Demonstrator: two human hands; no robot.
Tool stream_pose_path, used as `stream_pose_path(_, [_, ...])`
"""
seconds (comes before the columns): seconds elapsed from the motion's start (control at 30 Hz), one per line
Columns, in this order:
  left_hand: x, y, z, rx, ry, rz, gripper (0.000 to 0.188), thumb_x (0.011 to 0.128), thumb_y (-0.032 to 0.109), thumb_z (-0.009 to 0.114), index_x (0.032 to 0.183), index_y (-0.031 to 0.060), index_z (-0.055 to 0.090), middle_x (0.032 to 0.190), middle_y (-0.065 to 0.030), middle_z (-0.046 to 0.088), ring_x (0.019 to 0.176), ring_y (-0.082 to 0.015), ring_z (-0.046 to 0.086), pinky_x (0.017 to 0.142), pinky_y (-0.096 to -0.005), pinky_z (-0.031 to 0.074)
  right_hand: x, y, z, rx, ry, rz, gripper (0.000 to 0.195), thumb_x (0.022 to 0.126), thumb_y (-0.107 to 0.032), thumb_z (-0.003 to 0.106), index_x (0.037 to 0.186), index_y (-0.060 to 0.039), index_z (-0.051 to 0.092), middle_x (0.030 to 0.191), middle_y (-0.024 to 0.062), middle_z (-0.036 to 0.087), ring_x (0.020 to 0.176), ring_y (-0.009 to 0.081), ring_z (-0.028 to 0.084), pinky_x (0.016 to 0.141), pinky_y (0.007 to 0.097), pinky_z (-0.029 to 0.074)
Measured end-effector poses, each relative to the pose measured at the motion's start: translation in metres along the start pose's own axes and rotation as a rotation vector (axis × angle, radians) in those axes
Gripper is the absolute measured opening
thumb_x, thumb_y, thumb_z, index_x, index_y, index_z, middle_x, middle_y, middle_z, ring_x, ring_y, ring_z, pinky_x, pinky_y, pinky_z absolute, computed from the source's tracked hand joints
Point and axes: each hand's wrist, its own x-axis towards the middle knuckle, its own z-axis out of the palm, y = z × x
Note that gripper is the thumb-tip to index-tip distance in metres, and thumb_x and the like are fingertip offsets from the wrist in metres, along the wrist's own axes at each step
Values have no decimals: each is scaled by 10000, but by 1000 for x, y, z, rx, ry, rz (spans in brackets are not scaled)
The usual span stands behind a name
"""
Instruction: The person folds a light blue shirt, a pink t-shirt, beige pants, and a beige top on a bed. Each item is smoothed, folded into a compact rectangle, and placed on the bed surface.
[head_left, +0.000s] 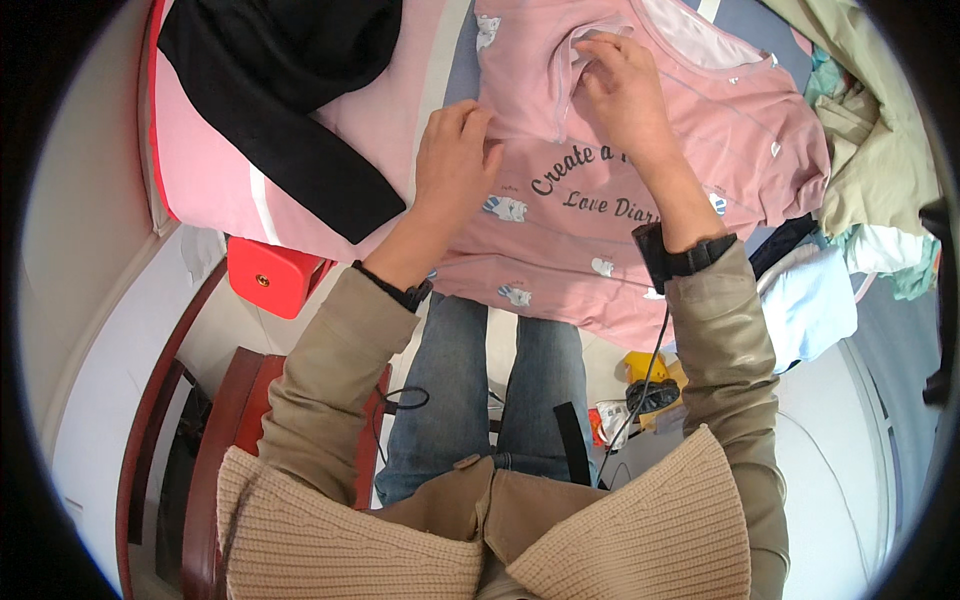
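A pink printed shirt with dark lettering and small white animal figures lies spread in front of me, its neckline at the top right. One sleeve is folded inward over the chest. My left hand rests at the shirt's left edge, by the lower fold of that sleeve; its fingers curl down, and whether cloth is pinched beneath them is hidden. At the sleeve's pale-edged opening, my right hand has its fingertips at the hem, thumb and fingers apart.
Black clothing lies on the pink-and-white bedding at left. Khaki clothing and folded light-blue cloth are at right. A red box and a dark-red wooden seat stand below. A black cable hangs from my right wrist.
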Motion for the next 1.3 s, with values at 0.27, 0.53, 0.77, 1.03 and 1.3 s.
stream_pose_path(0.27, [-2, -13, 5, -48, -231, -40, 224, 754, 80, 578, 974, 39, 574, 932, -140, 534, 911, -320, 508, 787, -369, 432, -15, 17, -11, -206, 12, 59, 193, 720, -78, 559, 894, -26, 626, 838, 154, 597, 799, 318, 557, 752, 380, 444])
stream_pose_path(0.53, [51, -36, 4, -477, 5, -427, 291, 845, 253, 547, 960, -12, 583, 886, -166, 613, 829, -274, 589, 762, -322, 451, 29, -5, 6, 878, -30, 995, 388, 836, -284, 602, 1025, 47, 528, 1037, 149, 597, 883, 216, 585, 783, 320, 451])
stream_pose_path(0.77, [142, -46, 17, -473, -132, -523, 472, 815, 380, 530, 953, -70, 567, 944, -214, 614, 899, -307, 584, 791, -340, 443, 36, 13, 19, 1213, -14, 977, 343, 852, -235, 581, 1072, 17, 506, 1044, 144, 575, 1000, 248, 563, 831, 388, 474])
stream_pose_path(1.03, [177, -32, 24, -480, 8, -430, 289, 883, 247, 502, 852, -37, 538, 728, -158, 579, 646, -238, 565, 593, -353, 445, 28, 24, 5, 1510, -7, 766, 500, 956, -364, 325, 1300, -1, 303, 1272, 161, 424, 1115, 260, 486, 899, 392, 443])
stream_pose_path(1.3, [177, -48, 41, -283, 133, -426, 281, 891, 255, 484, 888, -20, 540, 793, -199, 594, 727, -319, 578, 665, -389, 452, -18, 11, 5, 1159, -239, 892, 562, 947, -422, 340, 1364, -66, 222, 1266, 196, 414, 1027, 243, 545, 826, 359, 486])
